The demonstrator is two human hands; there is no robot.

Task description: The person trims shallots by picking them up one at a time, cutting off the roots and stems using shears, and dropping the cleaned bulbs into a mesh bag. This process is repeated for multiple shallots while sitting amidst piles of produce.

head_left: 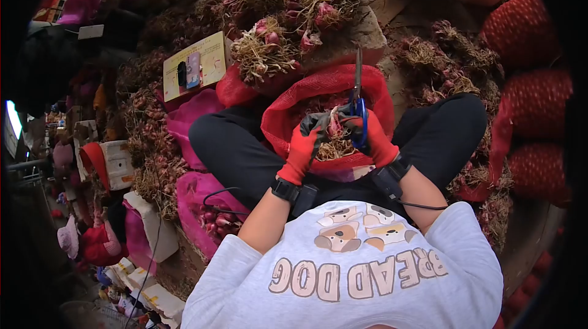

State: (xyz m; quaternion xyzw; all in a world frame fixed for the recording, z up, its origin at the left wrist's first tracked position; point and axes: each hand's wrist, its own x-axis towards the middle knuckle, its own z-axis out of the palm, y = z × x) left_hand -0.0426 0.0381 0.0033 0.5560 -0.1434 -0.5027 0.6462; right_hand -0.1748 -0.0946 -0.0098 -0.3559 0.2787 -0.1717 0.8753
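Observation:
Both my hands wear red gloves with dark fingertips, above an open red mesh bag (pixel 282 114) between my crossed legs. My left hand (pixel 306 142) is closed on a shallot bunch (pixel 335 124) with dry pale stalks. In my right hand (pixel 370 133) are blue-handled scissors (pixel 358 93), their blades pointing away from me beside the bunch. Whether the blades are parted is hard to tell. Loose trimmings (pixel 334 150) lie in the bag below my hands.
Bundled shallots (pixel 263 47) are heaped in front of me, with more at both sides. A pink mesh bag (pixel 196 194) of shallots stands at left, near a board (pixel 211 53) bearing a phone. Full red sacks (pixel 533 102) line the right. People are at the far left.

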